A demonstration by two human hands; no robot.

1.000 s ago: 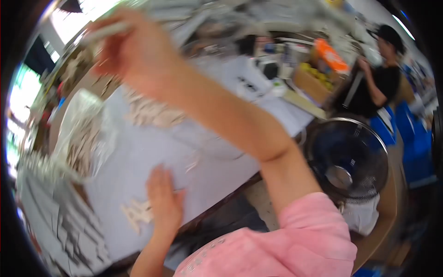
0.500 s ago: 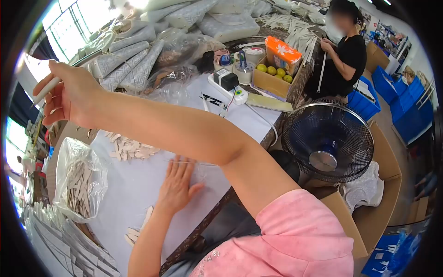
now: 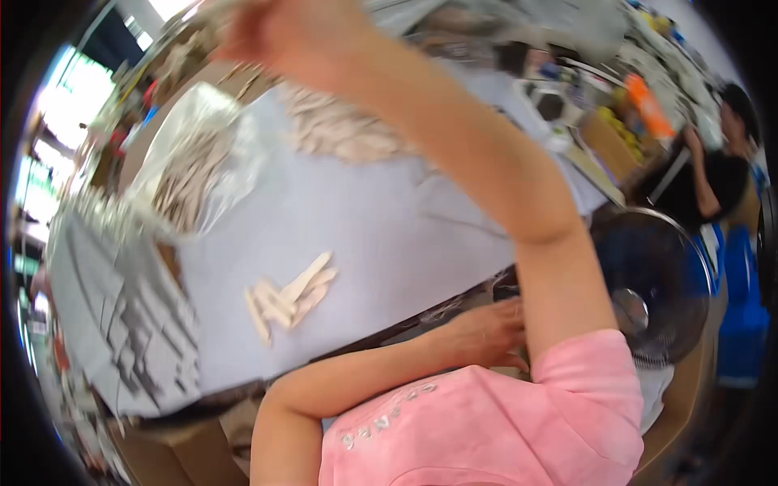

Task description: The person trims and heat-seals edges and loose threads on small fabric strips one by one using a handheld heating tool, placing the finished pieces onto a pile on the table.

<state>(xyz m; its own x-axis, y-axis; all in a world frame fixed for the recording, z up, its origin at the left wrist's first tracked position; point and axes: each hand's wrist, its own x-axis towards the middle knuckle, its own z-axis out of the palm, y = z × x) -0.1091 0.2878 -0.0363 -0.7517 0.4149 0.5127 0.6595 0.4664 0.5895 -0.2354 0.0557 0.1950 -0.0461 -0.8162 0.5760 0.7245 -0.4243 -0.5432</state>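
Observation:
My right hand is raised at the top edge of the view, smeared by motion. Its fingers and anything in them cannot be made out. My left hand is beside the front edge of the table, partly behind my right arm. Its thumb and fingers look spread, and nothing shows in them. A small group of pale, flat strips lies on the white table covering. Farther back is a larger pile of pale strips, beneath my right forearm in the view.
A clear plastic bag of strips stands at the left, near a stack of grey pieces. At the right are a fan, a cardboard box with yellow fruit, blue bins and a seated co-worker.
The view has swung left. My left hand has left the tabletop and drawn back to the table's edge. My right hand, earlier around a white pen-like tool, is now blurred at the top.

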